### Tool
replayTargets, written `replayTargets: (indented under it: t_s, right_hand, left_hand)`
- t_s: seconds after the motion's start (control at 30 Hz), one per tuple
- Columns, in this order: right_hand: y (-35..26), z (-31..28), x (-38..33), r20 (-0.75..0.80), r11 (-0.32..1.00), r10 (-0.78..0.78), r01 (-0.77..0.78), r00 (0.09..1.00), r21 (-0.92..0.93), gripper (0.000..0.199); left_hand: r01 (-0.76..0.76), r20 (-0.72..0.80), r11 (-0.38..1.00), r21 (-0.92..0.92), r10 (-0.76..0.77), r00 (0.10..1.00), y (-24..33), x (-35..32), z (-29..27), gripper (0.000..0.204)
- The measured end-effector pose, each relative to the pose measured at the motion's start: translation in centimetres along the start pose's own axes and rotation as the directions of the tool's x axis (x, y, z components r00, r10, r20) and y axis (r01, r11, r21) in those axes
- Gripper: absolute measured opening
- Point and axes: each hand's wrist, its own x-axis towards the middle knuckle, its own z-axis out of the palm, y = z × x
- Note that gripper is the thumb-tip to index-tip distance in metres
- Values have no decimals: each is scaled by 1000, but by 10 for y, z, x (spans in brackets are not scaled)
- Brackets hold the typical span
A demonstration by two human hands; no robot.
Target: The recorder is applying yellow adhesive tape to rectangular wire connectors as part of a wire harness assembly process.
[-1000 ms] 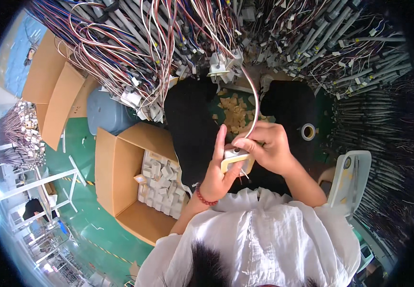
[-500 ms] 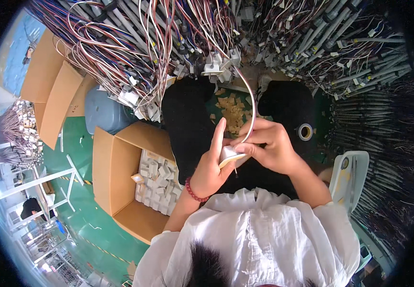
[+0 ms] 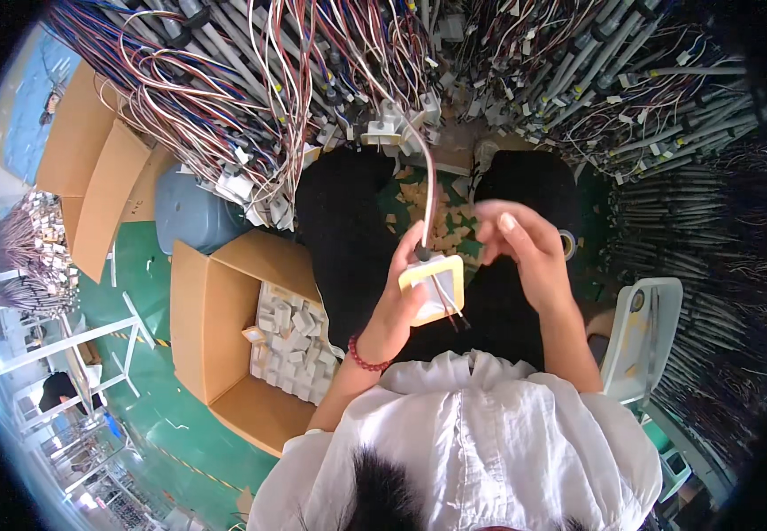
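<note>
White box [image 3: 432,289] in left hand [image 3: 391,317]

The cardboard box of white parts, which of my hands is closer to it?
Left. Your left hand is right of the box, holding a white housing; your right hand is farther right, beyond that housing.

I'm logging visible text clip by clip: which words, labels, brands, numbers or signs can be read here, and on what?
Upper-left cardboard box: small dark characters low on it, blurred; printed text isn't copied here.
White pieces among the cables: any marks too small to read.
White housing in the left hand: none visible.
Elsewhere: nothing readable.
</note>
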Motion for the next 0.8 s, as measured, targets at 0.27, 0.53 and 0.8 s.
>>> replayTargets:
  t_s: [0.27,0.53,0.8]
  right_hand:
    - [36,28,-41,-59,740,-203,114,977,-663,27]
    - [39,26,-34,-63,961,246,-252,967,-111,16]
    - [45,31,-34,167,939,215,-156,962,-307,15]
  left_hand:
    - [0,-169,993,-117,-20,985,-22,9,3,59]
    - [-83,-204,995,-55,70,976,-24,9,6,56]
    - [-147,-384,966,-214,56,922,-24,16,4,48]
